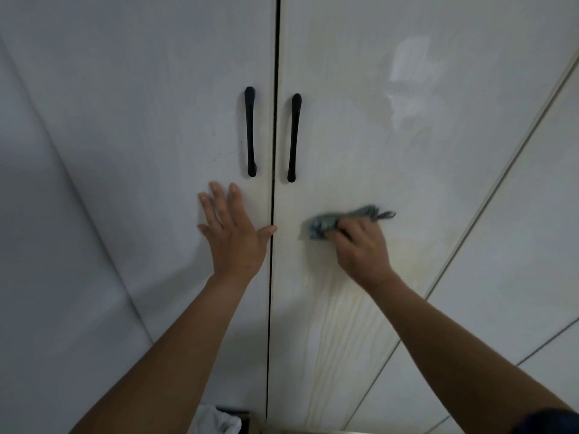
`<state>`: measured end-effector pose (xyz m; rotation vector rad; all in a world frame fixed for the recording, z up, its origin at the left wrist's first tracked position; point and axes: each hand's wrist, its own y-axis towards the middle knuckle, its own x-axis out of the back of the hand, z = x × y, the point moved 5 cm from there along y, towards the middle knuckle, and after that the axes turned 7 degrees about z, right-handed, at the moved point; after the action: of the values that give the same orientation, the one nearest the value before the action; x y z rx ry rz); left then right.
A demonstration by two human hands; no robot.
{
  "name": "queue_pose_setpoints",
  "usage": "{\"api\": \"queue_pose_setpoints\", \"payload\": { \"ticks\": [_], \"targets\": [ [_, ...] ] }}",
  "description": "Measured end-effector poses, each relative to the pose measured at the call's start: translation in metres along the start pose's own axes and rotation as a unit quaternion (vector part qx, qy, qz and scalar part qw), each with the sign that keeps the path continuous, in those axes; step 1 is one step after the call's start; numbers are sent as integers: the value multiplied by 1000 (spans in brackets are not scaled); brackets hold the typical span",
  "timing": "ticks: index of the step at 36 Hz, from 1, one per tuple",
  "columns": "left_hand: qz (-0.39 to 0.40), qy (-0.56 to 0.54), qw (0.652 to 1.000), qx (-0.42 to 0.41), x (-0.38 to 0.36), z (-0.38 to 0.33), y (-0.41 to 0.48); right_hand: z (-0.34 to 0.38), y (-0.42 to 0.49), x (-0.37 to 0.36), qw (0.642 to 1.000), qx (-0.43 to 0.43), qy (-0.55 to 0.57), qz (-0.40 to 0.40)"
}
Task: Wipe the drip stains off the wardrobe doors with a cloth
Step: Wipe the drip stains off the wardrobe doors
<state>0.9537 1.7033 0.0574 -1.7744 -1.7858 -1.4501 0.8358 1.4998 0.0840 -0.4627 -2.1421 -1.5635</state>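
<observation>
Two white wardrobe doors fill the view, split by a dark vertical gap. My left hand lies flat with straight fingers on the left door, just below its black handle. My right hand grips a bunched grey-blue cloth and presses it against the right door, below that door's black handle. Yellowish drip streaks run down the right door under the cloth. A pale smeared patch shows higher up on the same door.
Another white panel adjoins the right door at an angle. At the bottom edge, white fabric lies on a dark object near the foot of the doors.
</observation>
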Motion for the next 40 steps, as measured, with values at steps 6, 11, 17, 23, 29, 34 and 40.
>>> {"api": "queue_pose_setpoints", "payload": {
  "ticks": [6,11,17,23,29,34,40],
  "targets": [
    [5,-2,1000,3,1,0,0,2,-35,-14,987,90,14,130],
    [0,0,1000,2,1,1,0,-27,40,46,998,-4,8,-56],
    [9,1,1000,7,1,1,0,-28,45,39,997,-42,-4,-62],
    [20,-7,1000,14,3,0,0,-1,-55,-22,993,41,24,110],
    [21,-11,1000,15,4,2,-1,-15,-37,11,990,-64,97,76],
    [11,-10,1000,9,2,3,0,-59,18,92,958,-218,91,-163],
    [7,-6,1000,12,2,3,-1,-81,21,91,966,-169,-25,-193]
  ]
}}
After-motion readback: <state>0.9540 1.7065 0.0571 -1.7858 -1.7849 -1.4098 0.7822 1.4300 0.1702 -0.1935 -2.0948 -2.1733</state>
